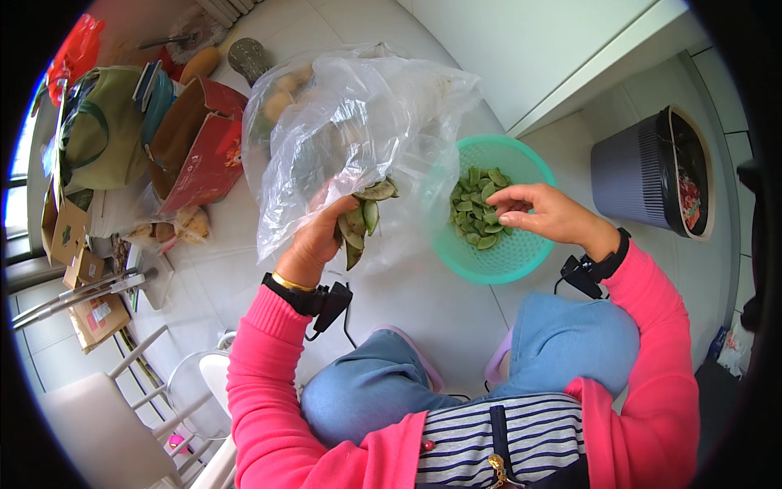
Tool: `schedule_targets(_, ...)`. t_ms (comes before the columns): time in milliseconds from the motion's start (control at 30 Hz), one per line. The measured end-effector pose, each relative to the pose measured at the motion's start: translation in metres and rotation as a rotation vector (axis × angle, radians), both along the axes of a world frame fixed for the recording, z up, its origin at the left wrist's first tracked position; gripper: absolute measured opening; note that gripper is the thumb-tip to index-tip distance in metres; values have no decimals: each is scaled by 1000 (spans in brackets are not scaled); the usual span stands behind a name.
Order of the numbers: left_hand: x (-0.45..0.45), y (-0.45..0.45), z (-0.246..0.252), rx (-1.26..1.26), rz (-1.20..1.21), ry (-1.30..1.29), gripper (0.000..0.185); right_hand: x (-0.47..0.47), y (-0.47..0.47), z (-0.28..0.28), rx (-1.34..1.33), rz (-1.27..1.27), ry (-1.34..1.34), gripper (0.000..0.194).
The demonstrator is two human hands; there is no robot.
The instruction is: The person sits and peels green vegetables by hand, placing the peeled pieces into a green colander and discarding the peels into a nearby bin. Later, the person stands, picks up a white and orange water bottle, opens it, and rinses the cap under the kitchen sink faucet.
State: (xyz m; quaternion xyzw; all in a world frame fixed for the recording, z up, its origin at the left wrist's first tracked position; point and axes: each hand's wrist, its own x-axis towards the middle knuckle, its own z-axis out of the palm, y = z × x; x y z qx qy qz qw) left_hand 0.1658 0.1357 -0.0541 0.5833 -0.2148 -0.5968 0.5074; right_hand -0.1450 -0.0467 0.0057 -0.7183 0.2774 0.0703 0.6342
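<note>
My left hand (314, 241) holds several flat green bean pods (360, 220), some with brownish edges, and its fingers are partly behind a clear plastic bag (391, 116). The large crumpled bag spreads over the floor ahead and overlaps the left rim of a mint green colander (495, 263). Broken pieces of green pod (473, 205) lie heaped in the colander. Above its right side is my right hand (537, 211), thumb and fingers apart, close to the pieces; nothing is visible between the fingertips.
A grey waste bin (632, 174) with a black liner lies at the right, near a white cabinet (550, 49). At the left are a red box (211, 147), a green bag (110, 134) and cardboard boxes. A white chair (104, 428) stands lower left; a dark gourd (249, 58) lies beyond.
</note>
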Motion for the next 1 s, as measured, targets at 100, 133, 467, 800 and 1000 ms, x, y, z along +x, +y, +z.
schedule_targets(100,-30,-1,24,-21,-30,270,31,2,3,2,42,7,-41,35)
schedule_targets(133,-39,-2,33,-31,-65,321,27,3,5,2,51,12,-57,35)
schedule_targets(467,-74,-17,58,-134,-209,624,25,24,32,-8,202,113,-217,67)
schedule_targets(800,-71,1,32,-95,-242,707,25,29,46,-3,459,101,-76,51)
schedule_targets(1000,-84,1,39,-29,-224,492,49,41,56,-14,390,-135,-45,34)
